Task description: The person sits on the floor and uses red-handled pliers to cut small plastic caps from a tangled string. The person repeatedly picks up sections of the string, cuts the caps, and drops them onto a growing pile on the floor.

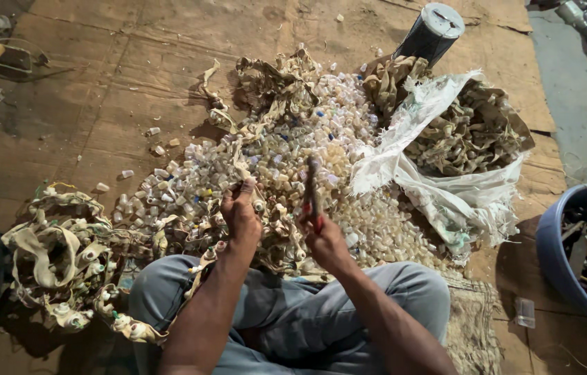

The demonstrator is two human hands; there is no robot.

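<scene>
Left hand (241, 212) is closed, pinching a beige fabric strip (238, 149) with small plastic caps attached; the strip runs up from the fingers over the heap. Right hand (324, 239) is clenched around a red-handled cutting tool (313, 194), blades pointing up, just beside the strip. The strip is tan, crumpled and frayed. Directly ahead lies one large heap of small pale caps (307, 146), too many to count. One tangle of spent strips (64, 257) sits at the left knee. One white woven sack (446, 153) of strips lies to the right, one dark cylinder (432, 31) behind it, one blue tub (571, 243) at the right edge. Bare cardboard flooring (113, 76) is open at the far left.
</scene>
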